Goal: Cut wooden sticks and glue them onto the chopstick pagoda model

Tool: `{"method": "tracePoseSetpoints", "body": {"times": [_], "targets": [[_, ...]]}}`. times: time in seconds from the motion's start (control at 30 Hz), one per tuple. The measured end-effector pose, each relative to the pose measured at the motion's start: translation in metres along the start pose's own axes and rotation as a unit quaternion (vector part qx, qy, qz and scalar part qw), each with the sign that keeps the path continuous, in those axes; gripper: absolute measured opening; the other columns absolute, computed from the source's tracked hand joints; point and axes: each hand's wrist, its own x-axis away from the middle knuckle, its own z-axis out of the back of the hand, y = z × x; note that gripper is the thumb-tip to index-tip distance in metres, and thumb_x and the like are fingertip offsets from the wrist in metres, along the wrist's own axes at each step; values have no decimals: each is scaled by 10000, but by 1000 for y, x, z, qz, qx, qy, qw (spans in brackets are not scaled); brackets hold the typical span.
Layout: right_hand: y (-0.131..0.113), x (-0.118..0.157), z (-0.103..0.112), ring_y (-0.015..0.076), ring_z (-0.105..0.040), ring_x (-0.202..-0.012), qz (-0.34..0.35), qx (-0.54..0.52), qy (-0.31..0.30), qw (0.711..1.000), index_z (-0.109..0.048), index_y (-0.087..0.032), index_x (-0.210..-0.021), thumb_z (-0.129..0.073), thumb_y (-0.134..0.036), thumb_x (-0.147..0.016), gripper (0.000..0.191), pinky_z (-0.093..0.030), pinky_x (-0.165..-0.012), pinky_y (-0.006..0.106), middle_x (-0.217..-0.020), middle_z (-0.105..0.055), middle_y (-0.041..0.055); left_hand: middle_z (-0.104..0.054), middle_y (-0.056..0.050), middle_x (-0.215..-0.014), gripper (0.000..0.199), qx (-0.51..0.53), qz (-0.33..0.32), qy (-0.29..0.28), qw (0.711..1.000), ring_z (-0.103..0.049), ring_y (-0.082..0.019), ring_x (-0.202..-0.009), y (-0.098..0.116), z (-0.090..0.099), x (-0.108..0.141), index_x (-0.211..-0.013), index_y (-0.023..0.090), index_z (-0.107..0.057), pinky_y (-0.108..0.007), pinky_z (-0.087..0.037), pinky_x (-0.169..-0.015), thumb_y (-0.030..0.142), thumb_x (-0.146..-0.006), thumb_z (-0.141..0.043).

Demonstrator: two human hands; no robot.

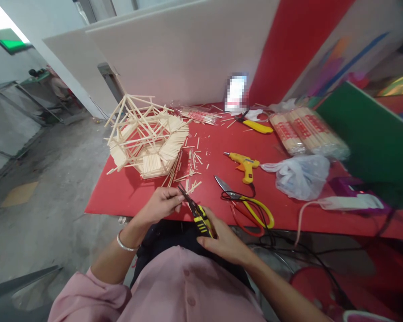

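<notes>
My right hand (226,239) is wrapped round the black-and-yellow handles of pliers (201,219). Their dark, narrow jaws point up and left, reaching the fingertips of my left hand (164,203). That hand is closed in a pinch; whatever lies between its fingers is too small to make out. Just beyond both hands, cut wooden sticks (194,188) lie scattered on the red tabletop. To the left behind them stands a model framework of glued wooden sticks (147,138), with a pointed top and fanned, slatted panels.
Right of my hands lie red-and-yellow-handled scissors (237,197) and a yellow glue gun (245,165). Farther off are yellow-handled pliers (258,126), packs of sticks (309,132), a plastic bag (298,176) and a power strip (352,202). Cables hang over the red table's (104,201) front edge.
</notes>
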Motion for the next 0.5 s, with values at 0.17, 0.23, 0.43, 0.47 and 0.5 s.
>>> {"method": "tracePoseSetpoints", "body": {"times": [0.17, 0.23, 0.43, 0.47, 0.5], "targets": [[13, 3, 8, 246, -538, -1040, 18, -29, 5, 999, -449, -220, -1348, -680, -373, -700, 705, -448, -888, 372, -1155, -585, 68, -456, 50, -478, 389, -41, -26, 36, 998, -316, -51, -433, 4, 3, -1, -634, 137, -599, -196, -234, -444, 487, -804, -619], [18, 4, 10, 224, -531, -999, 13, -52, 8, 999, -481, -224, -1322, -699, -385, -697, 681, -446, -872, 356, -1150, -579, 60, -491, 38, -507, 363, -65, -45, 46, 996, -363, -62, -473, 6, 3, -1, -648, 132, -626, -196, -277, -476, 463, -797, -631], [25, 3, 5, 51, -312, -533, -66, -359, -144, 920, -569, -222, -1191, -714, -373, -679, 553, -274, -478, 178, -738, -438, -53, -558, 14, -546, 337, -19, -85, 53, 995, -435, -80, -501, -4, 2, -6, -738, 134, -693, -204, -338, -503, 464, -792, -653], [24, 3, 5, 41, -276, -519, -79, -420, -169, 888, -583, -214, -1163, -709, -375, -676, 528, -240, -465, 171, -724, -415, -57, -561, 14, -547, 341, -1, -87, 58, 995, -422, -74, -484, -8, 2, -9, -738, 136, -691, -202, -327, -487, 472, -784, -663], [24, 2, 5, 37, -260, -518, -88, -472, -181, 858, -597, -202, -1130, -705, -377, -671, 503, -227, -463, 167, -719, -404, -57, -563, 15, -548, 349, 15, -87, 65, 994, -401, -66, -464, -12, 1, -12, -735, 136, -687, -200, -310, -467, 482, -775, -673]]}}
